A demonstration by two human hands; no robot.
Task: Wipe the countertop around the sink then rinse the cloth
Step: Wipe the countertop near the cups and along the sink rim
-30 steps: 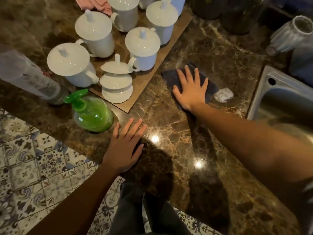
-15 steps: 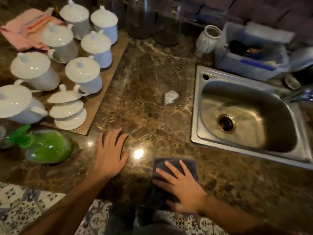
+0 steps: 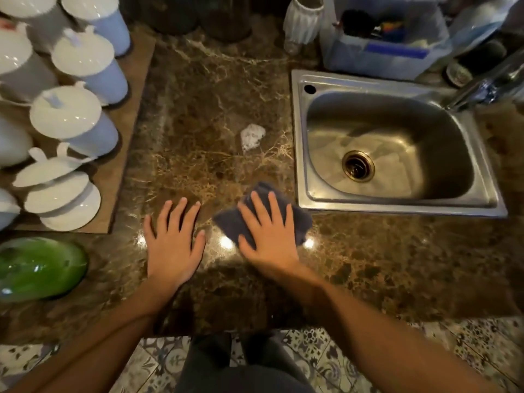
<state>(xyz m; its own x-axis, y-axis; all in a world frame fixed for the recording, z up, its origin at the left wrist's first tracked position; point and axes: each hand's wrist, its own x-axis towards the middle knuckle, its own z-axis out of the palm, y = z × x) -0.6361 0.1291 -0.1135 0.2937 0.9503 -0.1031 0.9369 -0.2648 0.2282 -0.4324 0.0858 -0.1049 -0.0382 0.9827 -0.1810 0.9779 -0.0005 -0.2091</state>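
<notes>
A dark blue cloth (image 3: 299,219) lies flat on the brown marble countertop (image 3: 204,109), just off the front left corner of the steel sink (image 3: 300,154). My right hand (image 3: 266,231) presses down on the cloth with straight, spread fingers. Beside it, my left hand (image 3: 173,239) rests flat on the bare stone, fingers spread, holding nothing. A small white patch (image 3: 251,136) shows on the counter beyond the cloth. The sink basin is wet and its tap (image 3: 482,86) reaches in from the right.
White lidded mugs (image 3: 76,120) and loose lids (image 3: 61,191) stand on a brown board (image 3: 124,143) at the left. A green spray bottle (image 3: 39,268) lies at the front left. A white vase (image 3: 303,21) and a blue tub (image 3: 382,55) stand behind the sink.
My right hand has slid the cloth from the counter's front edge away from me toward the sink corner. The left hand has stayed flat on the stone. The view has shifted right.
</notes>
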